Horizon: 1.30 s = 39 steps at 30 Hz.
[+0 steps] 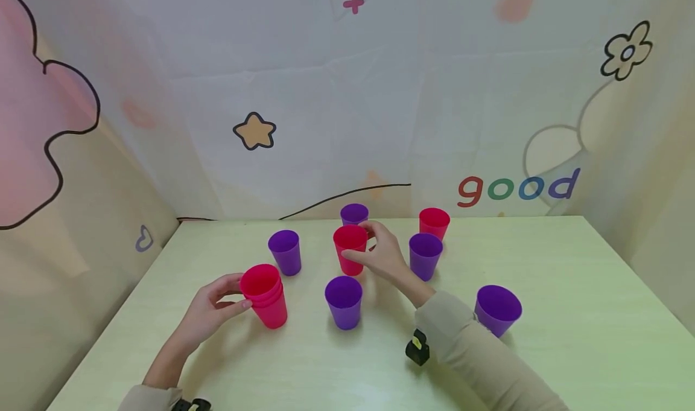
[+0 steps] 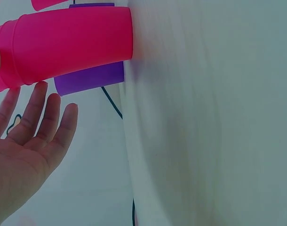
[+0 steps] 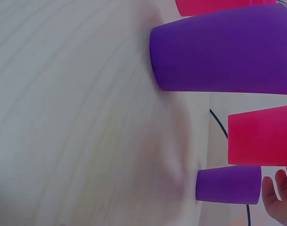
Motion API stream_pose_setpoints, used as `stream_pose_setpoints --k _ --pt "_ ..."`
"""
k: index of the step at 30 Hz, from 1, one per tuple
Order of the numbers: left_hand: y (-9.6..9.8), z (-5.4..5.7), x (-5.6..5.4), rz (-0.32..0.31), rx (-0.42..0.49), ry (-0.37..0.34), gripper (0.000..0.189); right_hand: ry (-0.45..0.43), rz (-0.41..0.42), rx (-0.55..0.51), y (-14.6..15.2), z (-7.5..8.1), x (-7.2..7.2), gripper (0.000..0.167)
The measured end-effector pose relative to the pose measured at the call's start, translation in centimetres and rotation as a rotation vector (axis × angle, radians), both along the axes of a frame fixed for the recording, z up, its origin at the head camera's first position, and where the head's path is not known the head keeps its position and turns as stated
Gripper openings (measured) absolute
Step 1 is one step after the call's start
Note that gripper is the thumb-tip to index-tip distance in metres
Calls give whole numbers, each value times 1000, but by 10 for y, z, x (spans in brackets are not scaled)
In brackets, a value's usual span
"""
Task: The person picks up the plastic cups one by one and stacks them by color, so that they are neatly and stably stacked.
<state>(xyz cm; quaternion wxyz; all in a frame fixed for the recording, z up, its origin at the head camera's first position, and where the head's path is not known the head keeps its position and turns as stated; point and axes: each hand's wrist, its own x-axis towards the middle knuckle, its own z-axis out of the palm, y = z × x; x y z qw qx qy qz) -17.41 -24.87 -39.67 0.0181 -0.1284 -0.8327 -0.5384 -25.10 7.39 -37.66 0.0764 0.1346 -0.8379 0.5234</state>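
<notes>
Red nested cups, at least two, bases on the surface: the left hand grips them near the rims, thumb on one side, fingers on the other. Single red cup, lifted clear of the surface: pinched by the right hand between thumb and fingers. The hands are well apart, each closed about its own item.

Around these, purple: front cup, nearest the person; left cup, just beyond the nested pair; back cup, partly hidden by the lifted one; right-centre cup, beside the right wrist; far-right cup (partly covered by the beige sleeve). One further red cup stands behind the right-centre one.

Beyond: printed cloth backdrop, lettered "good".
</notes>
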Motion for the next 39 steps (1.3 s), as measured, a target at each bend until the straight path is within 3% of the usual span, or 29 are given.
stream_pose_setpoints --k 9,24,35,39 --pt "-1 1 0 -2 3 7 45 40 18 -7 -1 16 5 59" --pt "-1 0 1 -16 13 41 47 17 64 -63 -3 43 10 61" --pt "0 7 10 24 23 90 53 27 124 -118 -8 62 18 56" --pt "3 9 11 44 23 93 51 29 164 -132 -12 76 29 53"
